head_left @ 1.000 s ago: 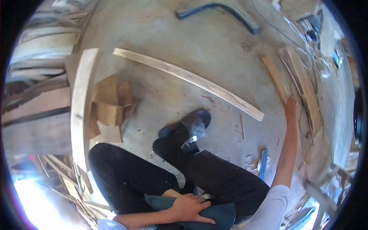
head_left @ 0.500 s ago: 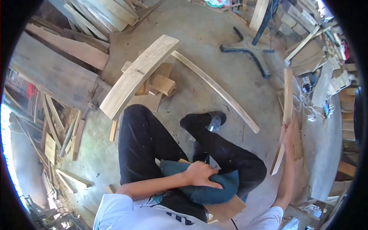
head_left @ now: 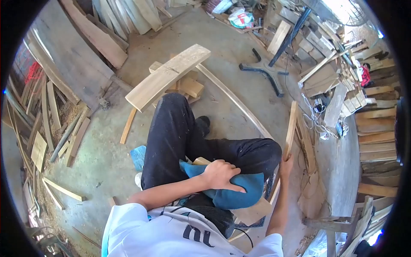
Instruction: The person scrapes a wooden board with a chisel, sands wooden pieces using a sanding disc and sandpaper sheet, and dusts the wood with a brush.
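Observation:
My left hand (head_left: 221, 174) lies over a folded blue-green sheet (head_left: 248, 186) on my lap, its fingers curled on it and the thumb out to the right. I cannot tell whether the sheet is cloth or abrasive. Wood pokes out from under it, including a flat wooden piece (head_left: 253, 211) at the lower right. At my right knee, my right hand (head_left: 286, 166) is closed round a long, narrow wooden strip (head_left: 291, 130). The strip stands at a slant, its upper end pointing away from me and its lower part beside my thigh.
Ahead, a thick board (head_left: 169, 78) rests on a pile of wood blocks (head_left: 191, 87), with a long batten (head_left: 233, 99) leaning from it. Beyond stands a black star-shaped base (head_left: 272, 70). Planks (head_left: 79, 49) and offcuts line the left; cables (head_left: 314, 112) and stacked wood (head_left: 376, 139) lie right.
My right hand has brought the wooden strip inward, closer to my knee. My right leg has folded in and its foot drawn back. The left hand stays on the sheet; the view has shifted.

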`<move>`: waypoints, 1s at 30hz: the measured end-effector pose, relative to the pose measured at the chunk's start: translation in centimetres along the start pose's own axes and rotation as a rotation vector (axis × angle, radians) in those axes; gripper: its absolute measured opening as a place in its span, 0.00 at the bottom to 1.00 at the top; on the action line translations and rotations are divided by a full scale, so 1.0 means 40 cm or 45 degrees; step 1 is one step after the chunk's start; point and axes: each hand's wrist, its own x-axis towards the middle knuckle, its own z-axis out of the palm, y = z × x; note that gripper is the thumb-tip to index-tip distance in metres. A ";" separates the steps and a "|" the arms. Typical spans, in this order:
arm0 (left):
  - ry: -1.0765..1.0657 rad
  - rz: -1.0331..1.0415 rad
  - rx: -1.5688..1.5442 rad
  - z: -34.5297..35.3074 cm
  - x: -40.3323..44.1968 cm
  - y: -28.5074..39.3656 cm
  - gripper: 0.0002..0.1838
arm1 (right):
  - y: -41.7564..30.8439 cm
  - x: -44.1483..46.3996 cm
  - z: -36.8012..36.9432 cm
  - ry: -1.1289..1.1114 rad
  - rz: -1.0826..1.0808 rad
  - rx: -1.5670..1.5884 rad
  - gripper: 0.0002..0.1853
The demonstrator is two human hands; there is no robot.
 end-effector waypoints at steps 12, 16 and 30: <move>-0.130 -0.312 -0.147 0.000 -0.048 -0.087 0.41 | 0.245 0.178 0.359 -0.439 0.331 1.751 0.23; -0.109 -0.334 -0.174 -0.011 -0.042 -0.102 0.42 | 0.085 0.240 0.533 -0.542 0.322 1.674 0.25; -0.094 -0.384 -0.133 0.054 -0.032 -0.125 0.43 | 0.134 0.087 0.525 -0.812 0.229 1.358 0.31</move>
